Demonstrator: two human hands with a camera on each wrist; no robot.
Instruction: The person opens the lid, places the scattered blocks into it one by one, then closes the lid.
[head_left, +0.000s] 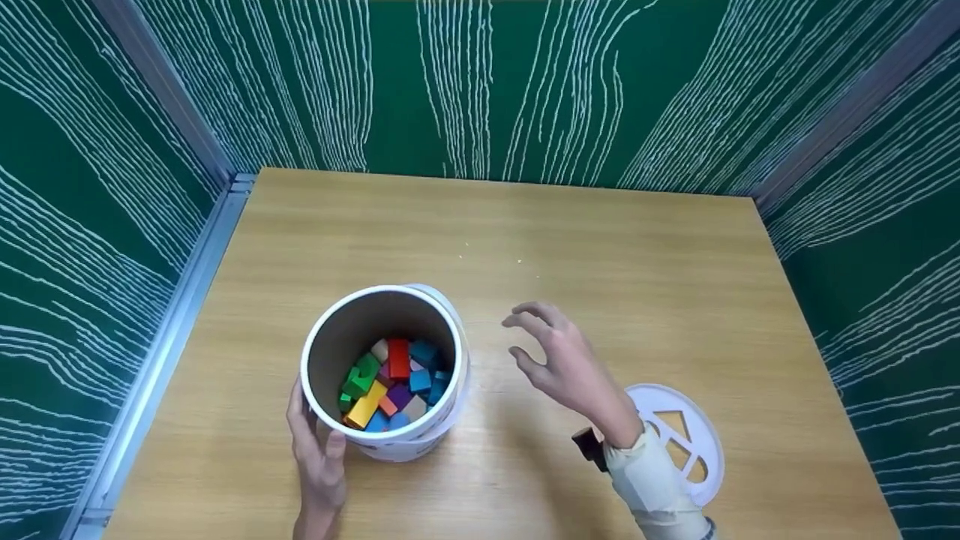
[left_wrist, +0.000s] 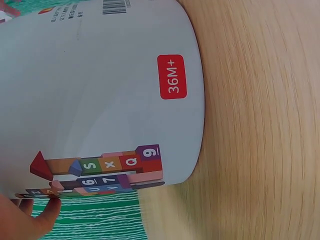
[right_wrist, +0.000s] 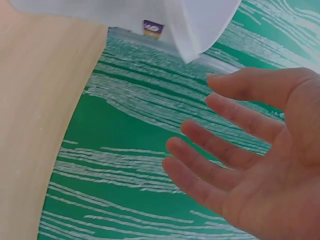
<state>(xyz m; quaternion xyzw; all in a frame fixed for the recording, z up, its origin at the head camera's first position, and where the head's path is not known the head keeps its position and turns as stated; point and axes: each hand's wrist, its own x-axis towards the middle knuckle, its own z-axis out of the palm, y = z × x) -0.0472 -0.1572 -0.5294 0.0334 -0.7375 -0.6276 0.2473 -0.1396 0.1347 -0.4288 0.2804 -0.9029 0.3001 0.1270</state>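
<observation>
A white cylindrical bucket (head_left: 397, 450) stands left of centre on the table, its open mouth facing up. Inside lie several coloured toy blocks (head_left: 399, 360), among them red, green, yellow, blue and purple ones. My left hand (head_left: 321, 465) holds the bucket's near left side, fingers along the wall and thumb just under the rim; in the left wrist view, fingers (left_wrist: 47, 215) show beside the printed wall. To the right of the bucket, my right hand (head_left: 562, 356) hovers with nothing in it. Its fingers are spread and loosely bent, pointing toward the bucket.
A white round lid (head_left: 709, 442) with shaped cut-outs lies on the table (head_left: 637, 255), partly under my right forearm in the head view. A pale band (head_left: 457, 322) runs along the bucket's right side. Green walls with white wavy lines (head_left: 465, 90) enclose the table.
</observation>
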